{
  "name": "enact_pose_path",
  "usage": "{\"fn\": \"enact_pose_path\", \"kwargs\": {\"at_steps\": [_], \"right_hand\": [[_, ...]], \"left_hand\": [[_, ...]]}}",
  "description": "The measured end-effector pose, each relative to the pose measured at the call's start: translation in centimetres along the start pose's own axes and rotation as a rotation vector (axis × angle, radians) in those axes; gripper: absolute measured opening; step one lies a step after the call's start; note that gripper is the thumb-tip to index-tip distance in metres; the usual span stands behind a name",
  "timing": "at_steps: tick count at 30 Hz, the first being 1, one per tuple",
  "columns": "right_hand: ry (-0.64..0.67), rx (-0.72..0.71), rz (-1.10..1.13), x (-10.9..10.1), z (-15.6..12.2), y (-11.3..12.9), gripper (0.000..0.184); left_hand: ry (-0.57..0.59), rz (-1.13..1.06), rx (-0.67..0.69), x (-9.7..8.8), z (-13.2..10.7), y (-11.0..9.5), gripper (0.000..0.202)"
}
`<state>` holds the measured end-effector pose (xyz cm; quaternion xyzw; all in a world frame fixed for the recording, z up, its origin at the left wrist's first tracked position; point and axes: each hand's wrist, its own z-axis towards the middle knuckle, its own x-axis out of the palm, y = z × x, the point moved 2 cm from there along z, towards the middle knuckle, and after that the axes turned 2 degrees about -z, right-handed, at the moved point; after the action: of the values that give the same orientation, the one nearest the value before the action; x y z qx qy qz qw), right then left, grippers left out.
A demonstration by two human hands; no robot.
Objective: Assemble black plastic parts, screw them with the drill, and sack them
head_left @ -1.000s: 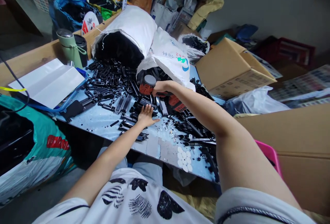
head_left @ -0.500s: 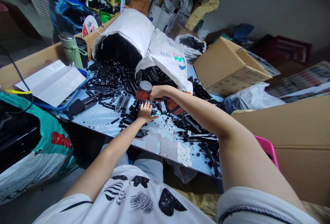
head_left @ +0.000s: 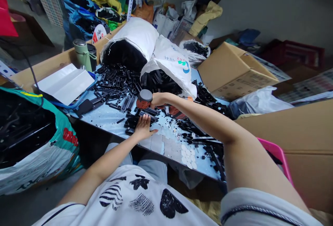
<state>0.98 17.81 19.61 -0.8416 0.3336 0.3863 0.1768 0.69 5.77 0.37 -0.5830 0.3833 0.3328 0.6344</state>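
A red-and-black cordless drill (head_left: 143,102) is gripped in my right hand (head_left: 159,99), with its rounded grey end facing up toward me. The drill's tip is hidden behind its body. Just nearer to me, my left hand (head_left: 143,128) lies with fingers stretched out over black plastic strips (head_left: 148,113), the thumb pointing right. More of these black strips (head_left: 127,103) lie in a row to the left of the drill. Small loose bits (head_left: 174,129) are scattered on the light-blue tabletop (head_left: 104,118) right of my left hand.
Two white sacks (head_left: 139,32) spill black parts onto the table's back. A cardboard box (head_left: 231,70) stands at right. On the left are a green flask (head_left: 82,54) and a blue tray (head_left: 88,90) under white paper (head_left: 65,82). White discs (head_left: 188,156) lie at the front edge.
My left hand has shifted a little toward me and left across the black strips. My right hand still holds the drill close above them. The whole view has tilted slightly.
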Motion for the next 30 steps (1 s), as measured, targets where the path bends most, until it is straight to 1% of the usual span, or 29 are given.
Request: {"fn": "enact_pose_path", "kwargs": {"at_steps": [4, 6, 8, 12, 15, 18, 22, 26, 30], "right_hand": [[-0.030, 0.013, 0.014, 0.3, -1.2, 0.8, 0.021], [-0.025, 0.017, 0.048, 0.1, -1.9, 1.5, 0.021], [-0.012, -0.010, 0.060, -0.3, -2.3, 2.6, 0.020], [0.028, -0.063, 0.014, -0.8, -1.8, 4.9, 0.017], [0.057, -0.068, -0.045, -0.7, -1.2, 6.0, 0.019], [0.050, -0.071, -0.027, -0.2, -1.6, 6.4, 0.021], [0.003, -0.120, -0.031, 0.5, -3.4, 6.8, 0.024], [0.082, -0.123, -0.041, 1.2, -4.8, 7.7, 0.023], [0.093, -0.121, -0.078, 1.6, -4.5, 8.2, 0.022]], "left_hand": [[-0.014, 0.010, 0.010, -0.3, 0.1, 0.0, 0.093], [-0.040, 0.023, 0.014, -0.4, 0.0, 0.0, 0.094], [-0.056, 0.033, 0.014, -0.4, -0.1, 0.0, 0.093], [-0.051, 0.034, 0.019, -0.1, -0.1, 0.2, 0.093], [-0.055, 0.030, 0.041, 0.1, -0.1, 0.3, 0.094], [-0.066, 0.023, 0.035, 0.2, -0.2, 0.4, 0.093], [-0.060, -0.001, 0.014, 0.1, -0.3, 0.3, 0.091], [-0.022, -0.035, -0.006, -0.1, -0.4, 0.3, 0.088], [-0.021, -0.044, -0.007, -0.2, -0.4, 0.4, 0.087]]}}
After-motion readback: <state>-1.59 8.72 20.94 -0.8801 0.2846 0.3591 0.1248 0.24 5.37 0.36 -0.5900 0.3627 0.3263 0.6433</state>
